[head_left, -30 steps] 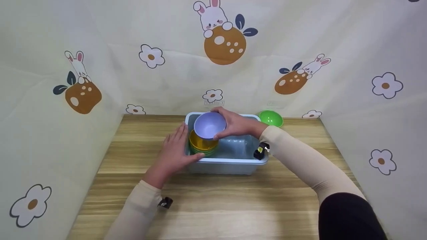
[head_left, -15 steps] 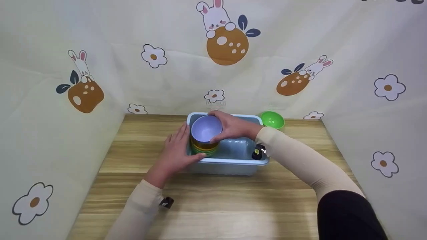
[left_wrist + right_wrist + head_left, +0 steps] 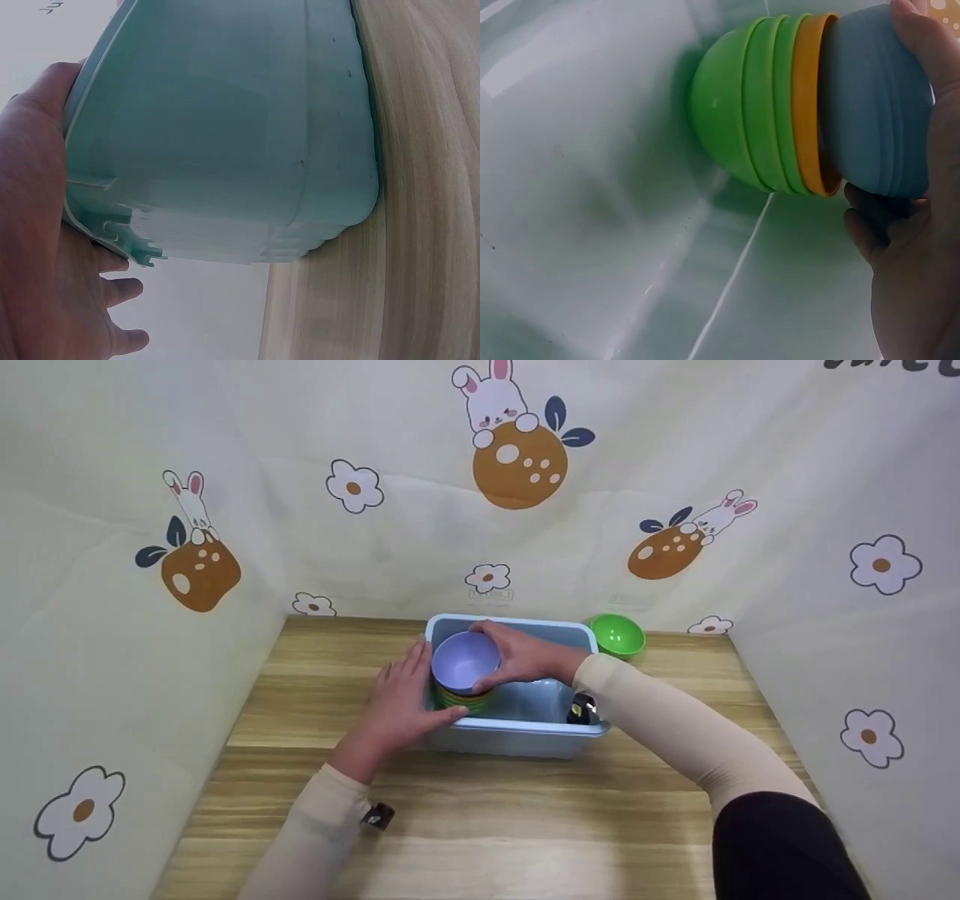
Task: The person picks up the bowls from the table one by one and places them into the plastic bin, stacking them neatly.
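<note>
My right hand (image 3: 525, 654) grips a nested stack of purple-blue bowls (image 3: 465, 661) by its side, thumb in front and fingers behind. In the right wrist view, the base of these bowls (image 3: 866, 105) is at the mouth of an orange bowl (image 3: 806, 105), which sits nested in several green bowls (image 3: 724, 109). This lower stack stands at the left end of a pale blue plastic bin (image 3: 525, 726). My left hand (image 3: 401, 697) rests at the bin's front left corner, fingers straight along the left rim and thumb over the front rim.
Another bright green bowl (image 3: 619, 636) stands on the wooden table (image 3: 510, 825), just outside the bin's back right corner. Close behind and at both sides hangs a cream cloth (image 3: 405, 540) with rabbit and flower prints.
The right hand has lowered the purple-blue bowls onto the orange bowl, now mostly covered in the head view. The left hand stays at the bin corner.
</note>
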The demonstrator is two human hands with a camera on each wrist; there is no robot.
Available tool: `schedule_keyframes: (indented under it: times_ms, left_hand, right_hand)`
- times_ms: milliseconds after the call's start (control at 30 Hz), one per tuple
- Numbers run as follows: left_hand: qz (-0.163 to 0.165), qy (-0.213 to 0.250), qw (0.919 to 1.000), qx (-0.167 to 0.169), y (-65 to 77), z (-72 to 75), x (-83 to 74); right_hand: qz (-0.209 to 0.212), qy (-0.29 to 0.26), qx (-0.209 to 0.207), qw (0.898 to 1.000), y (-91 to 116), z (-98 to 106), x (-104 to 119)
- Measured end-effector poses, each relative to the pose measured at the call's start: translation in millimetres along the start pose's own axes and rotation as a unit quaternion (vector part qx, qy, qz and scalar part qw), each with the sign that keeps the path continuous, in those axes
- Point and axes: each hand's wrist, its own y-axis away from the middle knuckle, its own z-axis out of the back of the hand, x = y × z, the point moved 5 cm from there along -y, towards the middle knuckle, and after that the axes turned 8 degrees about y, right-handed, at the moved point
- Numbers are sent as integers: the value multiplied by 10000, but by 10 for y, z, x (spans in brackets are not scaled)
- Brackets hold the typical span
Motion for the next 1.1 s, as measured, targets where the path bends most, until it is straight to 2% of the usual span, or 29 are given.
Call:
schedule_keyframes:
  times_ms: [367, 1100]
  left_hand:
    - [-199, -58, 9997, -90, 0, -12, -5]
    - [-92, 18, 9998, -168, 3, -5, -2]
  right_hand:
    - [3, 7, 74, 10000, -2, -67, -69]
    - [33, 188, 330, 9993, -5, -81, -76]
